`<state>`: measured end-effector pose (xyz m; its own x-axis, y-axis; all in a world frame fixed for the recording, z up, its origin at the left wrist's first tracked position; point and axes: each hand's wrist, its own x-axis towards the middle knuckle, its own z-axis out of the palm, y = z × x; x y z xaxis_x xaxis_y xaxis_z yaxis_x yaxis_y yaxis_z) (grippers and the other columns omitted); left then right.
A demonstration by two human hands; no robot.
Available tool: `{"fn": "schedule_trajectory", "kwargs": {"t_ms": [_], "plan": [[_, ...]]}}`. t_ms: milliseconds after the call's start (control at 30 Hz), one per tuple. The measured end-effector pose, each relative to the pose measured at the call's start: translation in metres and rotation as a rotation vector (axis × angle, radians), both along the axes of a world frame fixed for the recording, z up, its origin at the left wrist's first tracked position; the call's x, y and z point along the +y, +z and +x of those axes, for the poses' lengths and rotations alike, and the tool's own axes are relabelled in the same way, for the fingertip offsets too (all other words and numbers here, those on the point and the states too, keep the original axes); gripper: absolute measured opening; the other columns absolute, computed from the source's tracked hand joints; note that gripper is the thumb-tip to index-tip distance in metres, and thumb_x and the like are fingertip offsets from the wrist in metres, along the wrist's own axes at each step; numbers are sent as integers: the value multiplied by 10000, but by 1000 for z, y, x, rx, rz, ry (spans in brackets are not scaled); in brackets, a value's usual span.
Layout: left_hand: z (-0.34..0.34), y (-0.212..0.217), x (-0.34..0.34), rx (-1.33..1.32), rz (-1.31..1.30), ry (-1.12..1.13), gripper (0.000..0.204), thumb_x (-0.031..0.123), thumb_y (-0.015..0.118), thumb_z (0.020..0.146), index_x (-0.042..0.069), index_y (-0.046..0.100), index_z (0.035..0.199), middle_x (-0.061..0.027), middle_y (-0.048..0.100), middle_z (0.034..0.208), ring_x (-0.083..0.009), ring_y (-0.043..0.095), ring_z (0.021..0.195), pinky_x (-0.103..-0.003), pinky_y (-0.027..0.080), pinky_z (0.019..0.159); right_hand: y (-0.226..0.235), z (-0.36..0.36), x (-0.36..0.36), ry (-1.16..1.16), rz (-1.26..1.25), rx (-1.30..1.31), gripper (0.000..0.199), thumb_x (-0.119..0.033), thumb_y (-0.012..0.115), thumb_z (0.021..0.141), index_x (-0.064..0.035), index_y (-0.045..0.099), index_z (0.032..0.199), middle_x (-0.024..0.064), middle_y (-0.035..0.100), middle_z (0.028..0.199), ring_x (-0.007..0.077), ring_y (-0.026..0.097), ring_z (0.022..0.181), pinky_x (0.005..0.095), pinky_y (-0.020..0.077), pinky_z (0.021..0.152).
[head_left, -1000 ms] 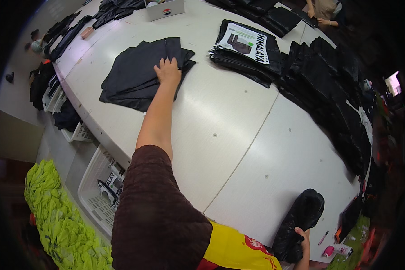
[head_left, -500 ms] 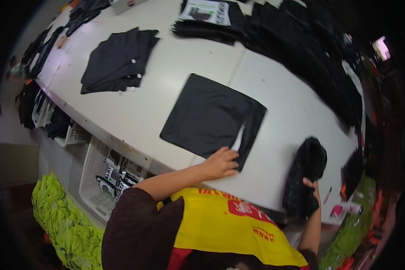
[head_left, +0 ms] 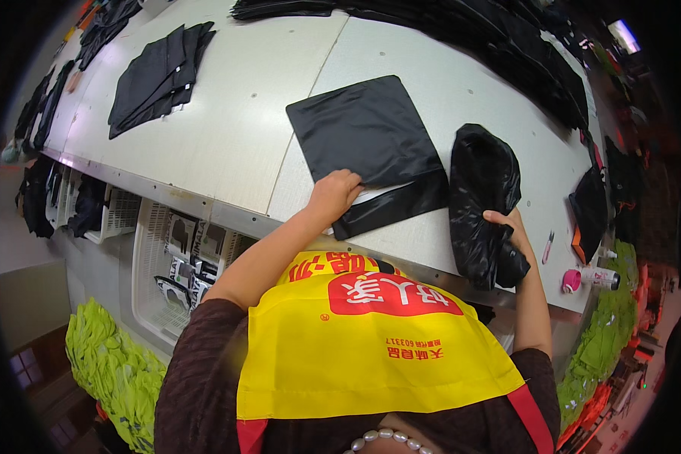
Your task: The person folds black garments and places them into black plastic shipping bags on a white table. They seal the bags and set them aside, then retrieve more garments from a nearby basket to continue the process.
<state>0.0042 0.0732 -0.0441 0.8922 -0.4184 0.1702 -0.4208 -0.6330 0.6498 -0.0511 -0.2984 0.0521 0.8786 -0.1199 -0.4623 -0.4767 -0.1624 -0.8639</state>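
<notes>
On the white table lies a flat square piece of shiny black fabric (head_left: 367,132) with rounded corners, turned at an angle. A long gap runs across its near part, showing white, with a black strip of fabric (head_left: 397,208) on the near side. At the gap's left end my left hand (head_left: 336,195) has its fingers closed on the fabric edge. To the right, my right hand (head_left: 513,227) grips a crumpled, bulky bundle of glossy black fabric (head_left: 483,170), thumb on top. The bundle rests close beside the square's right side; my other right fingers are hidden.
A fanned stack of black fabric pieces (head_left: 159,79) lies at the left, with long black piles (head_left: 499,53) along the far edge. A white basket (head_left: 140,280) with packages hangs below the near edge. A pen (head_left: 547,248) and a small bottle (head_left: 601,278) lie right.
The square fabric has turned, so its gap now faces me. My left hand has shifted to the gap's left end. My right hand has brought the bundle nearer to the square.
</notes>
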Motion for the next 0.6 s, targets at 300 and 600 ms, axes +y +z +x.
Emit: {"fn": "schedule_trajectory", "kwargs": {"t_ms": [300,600], "plan": [[24,18,-17,168,-547,258,211,206,623,836,13,661,914,-137,658,862,-245,637,775,-290,478,699,23,16,88,1065,-459,-73,799,-292,819,476,17,512,1146,207,616,1052,329,587,984,350,432,890],[7,50,5,26,-355,41,170,146,634,831,1,641,920,-124,633,814,-257,614,739,-290,477,665,17,39,90,850,-799,-69,829,-493,787,480,105,524,991,284,608,927,398,596,892,400,472,793]]}}
